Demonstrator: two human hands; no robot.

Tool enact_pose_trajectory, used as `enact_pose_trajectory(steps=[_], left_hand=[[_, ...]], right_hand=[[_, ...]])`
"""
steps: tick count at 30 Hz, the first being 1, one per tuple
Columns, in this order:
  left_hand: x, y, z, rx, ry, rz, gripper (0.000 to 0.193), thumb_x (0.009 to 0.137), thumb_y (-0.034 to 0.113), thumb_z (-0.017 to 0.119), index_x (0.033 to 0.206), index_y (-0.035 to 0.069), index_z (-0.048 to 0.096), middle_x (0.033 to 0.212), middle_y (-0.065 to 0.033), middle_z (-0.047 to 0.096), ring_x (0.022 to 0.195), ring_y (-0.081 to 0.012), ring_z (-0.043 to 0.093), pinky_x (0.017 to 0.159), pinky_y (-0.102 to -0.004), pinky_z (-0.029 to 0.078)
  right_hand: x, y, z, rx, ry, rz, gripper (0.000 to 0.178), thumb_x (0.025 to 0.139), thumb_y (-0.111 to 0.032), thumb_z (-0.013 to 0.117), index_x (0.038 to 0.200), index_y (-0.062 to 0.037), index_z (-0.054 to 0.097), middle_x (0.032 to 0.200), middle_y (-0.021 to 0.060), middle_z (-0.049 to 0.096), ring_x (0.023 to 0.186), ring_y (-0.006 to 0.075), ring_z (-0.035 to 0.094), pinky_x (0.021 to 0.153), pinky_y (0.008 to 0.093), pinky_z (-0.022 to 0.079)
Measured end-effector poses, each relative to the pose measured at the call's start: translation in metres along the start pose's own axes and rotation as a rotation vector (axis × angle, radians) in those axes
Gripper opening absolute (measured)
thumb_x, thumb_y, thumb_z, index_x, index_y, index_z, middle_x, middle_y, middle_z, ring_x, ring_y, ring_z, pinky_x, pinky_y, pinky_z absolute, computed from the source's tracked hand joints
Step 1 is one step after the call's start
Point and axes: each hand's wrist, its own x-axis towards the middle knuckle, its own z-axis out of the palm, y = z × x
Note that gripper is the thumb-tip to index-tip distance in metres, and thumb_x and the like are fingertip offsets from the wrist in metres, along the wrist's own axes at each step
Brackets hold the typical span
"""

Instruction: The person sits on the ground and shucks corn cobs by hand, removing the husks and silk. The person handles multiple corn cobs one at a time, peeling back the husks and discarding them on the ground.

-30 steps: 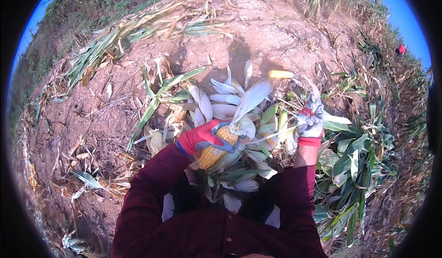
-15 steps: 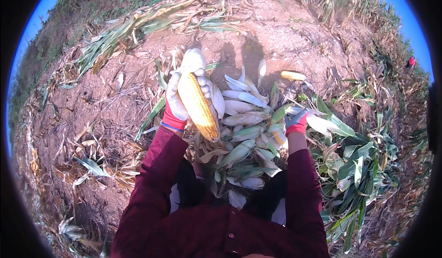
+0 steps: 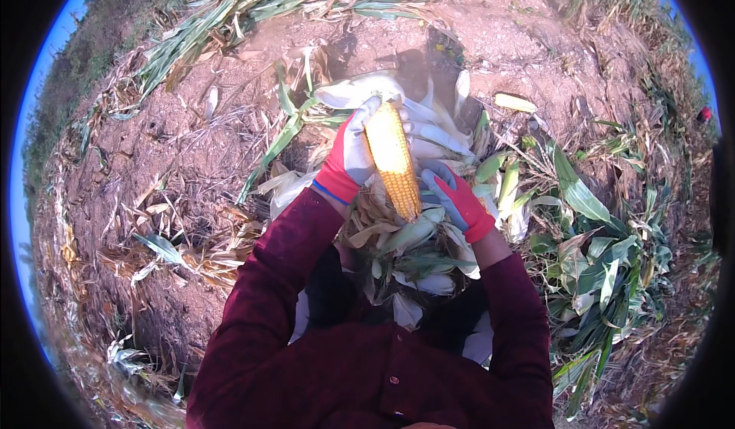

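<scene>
Corn ear (image 3: 395,167), its yellow kernels bare, is held up in the middle of the scene, above the husk pile (image 3: 413,234), slanting from far left to near right. The gloved left hand (image 3: 358,145) is closed around its far half: the palm lies along the ear's left side, and fingertips (image 3: 406,120) show past its right edge. Pale husk (image 3: 360,90) spreads out at the ear's far end.

The gloved right hand (image 3: 450,193) is just right of the ear's near half, back upward, its fingers bent and pointing toward the kernels. Whether they touch the ear, and how far they are parted, I cannot tell, since the undersides are hidden.

A second yellow cob (image 3: 514,103) lies on the bare soil (image 3: 528,54) to the far right, well apart from both hands. Green leaves (image 3: 605,272) are heaped on the right, and a long band of cut stalks (image 3: 207,34) lies at the far left.
</scene>
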Motion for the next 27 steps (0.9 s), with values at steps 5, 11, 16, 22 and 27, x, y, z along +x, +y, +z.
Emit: enact_pose_trajectory(steps=[5,11,16,22,27], left_hand=[[0.01,-0.032,-0.011,0.274,0.123,-0.004,0.058,0.092,0.047,0.047,0.128,0.001,0.046,0.12,-0.021,0.056,0.104,-0.0327,0.058,0.09,-0.0464,0.047],[0.009,-0.005,0.031,-0.048,-0.076,-0.098,0.07,0.089,0.057,0.045,0.128,0.0,0.046,0.122,-0.0233,0.055,0.112,-0.0341,0.055,0.092,-0.0511,0.045],[0.011,-0.004,0.023,0.233,-0.007,-0.1,0.063,0.09,0.047,0.05,0.124,-0.005,0.049,0.107,-0.0192,0.062,0.093,-0.0307,0.063,0.085,-0.0448,0.05],[0.016,-0.004,0.013,0.057,0.218,0.073,0.034,0.094,0.024,0.049,0.111,-0.004,0.056,0.085,-0.0072,0.061,0.076,-0.0222,0.062,0.082,-0.0425,0.053],[0.038,-0.004,0.004,-0.098,0.391,0.248,0.029,0.096,0.029,0.045,0.082,0.005,0.056,0.061,0.0011,0.047,0.055,-0.0151,0.047,0.066,-0.0411,0.051]], right_hand=[[-0.007,0.022,0.035,-0.213,0.049,-0.151,0.061,0.079,-0.022,0.073,0.129,-0.0015,0.046,0.116,0.0062,0.058,0.103,0.0091,0.055,0.086,0.0275,0.047],[-0.021,0.008,0.009,0.103,-0.357,0.018,0.052,0.076,-0.018,0.072,0.121,-0.0018,0.053,0.1,0.0041,0.062,0.085,0.0126,0.06,0.074,0.0256,0.048],[-0.031,0.012,-0.002,0.216,-0.469,0.164,0.058,0.068,-0.022,0.074,0.119,-0.0001,0.055,0.098,0.0073,0.064,0.084,0.0158,0.063,0.074,0.0273,0.05],[-0.009,0.002,-0.026,-0.162,-0.39,0.127,0.058,0.071,-0.027,0.076,0.119,-0.003,0.055,0.093,0.0041,0.065,0.079,0.0109,0.061,0.068,0.0248,0.049],[0.011,0.046,-0.001,-0.158,-0.216,-0.13,0.063,0.074,-0.016,0.077,0.128,-0.0045,0.047,0.108,0.0021,0.062,0.092,0.009,0.059,0.076,0.0247,0.049]])
